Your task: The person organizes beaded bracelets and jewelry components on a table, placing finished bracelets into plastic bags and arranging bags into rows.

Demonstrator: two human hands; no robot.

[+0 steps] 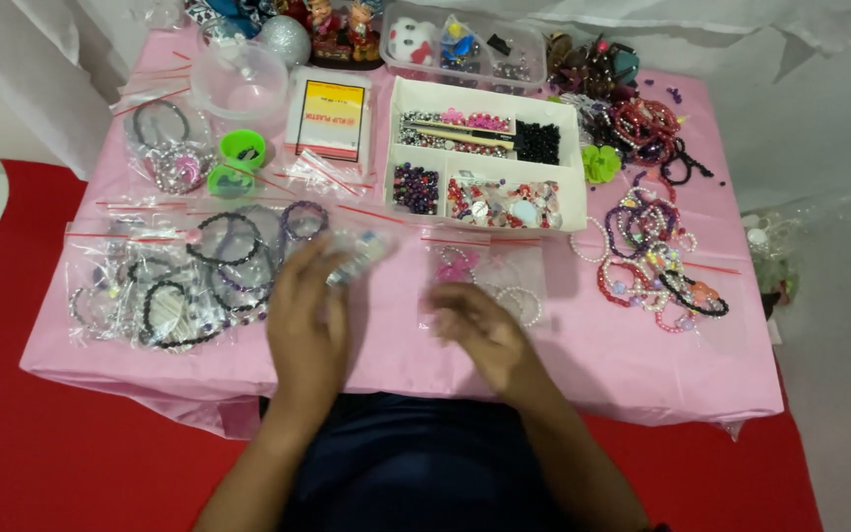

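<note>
Low desk under pink cloth, red floor around it. White divided tray at back centre, compartments full of beads: dark purple, black, mixed red/white. Heap of loose bead bracelets on right side, well apart from both hands. Row of clear zip bags with dark bracelets on left side, just beside left hand. Clear round bowl at back left, two green caps near it. Flat bag with pale bead bracelet at front centre, just above right hand. Left hand raised over desk, fingers closed on a small clear packet; blurred, contents probably beads. Right hand palm down, fingers loosely spread, resting on or just over cloth; contact with flat bag unclear, nothing gripped.
</note>
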